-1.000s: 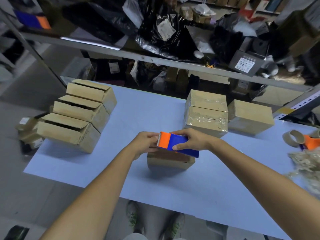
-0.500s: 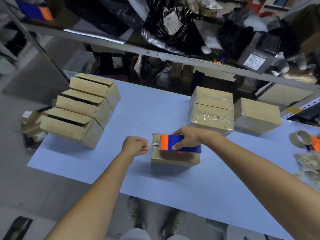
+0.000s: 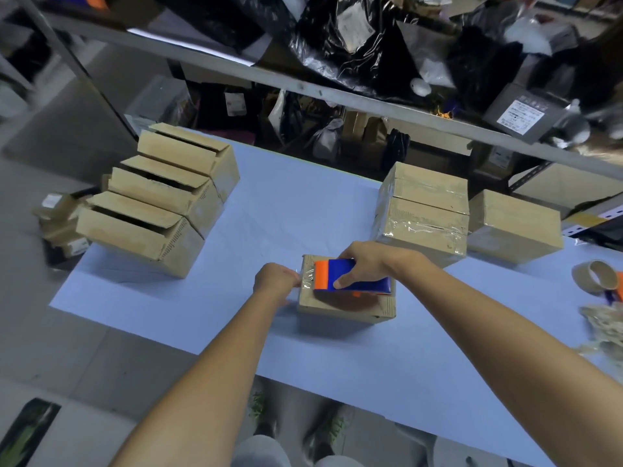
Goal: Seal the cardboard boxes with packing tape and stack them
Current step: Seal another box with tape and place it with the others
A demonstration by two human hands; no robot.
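Packing station, seen from above our own arms: our shoes stood on the floor below the near edge of the pale blue counter. At mid-counter sat a small cardboard box, and both hands worked on top of it. Our right hand gripped a blue-and-orange tape dispenser, fingers curled over its top and thumb on its near side, with the dispenser resting along the box's lid. Our left hand, fingers curled at the box's left edge, pinched the free end of the clear tape stretched from the dispenser's orange nose. To the right, at the counter's edge, lay a brown tape roll. On the far left, three unsealed boxes stood in a stepped row, their flaps ajar. Beyond the box we were taping, two taped boxes sat stacked one on the other, with a single sealed box just beside them on the right. Behind it all ran a metal shelf heaped with black plastic bags and a labelled grey carton.
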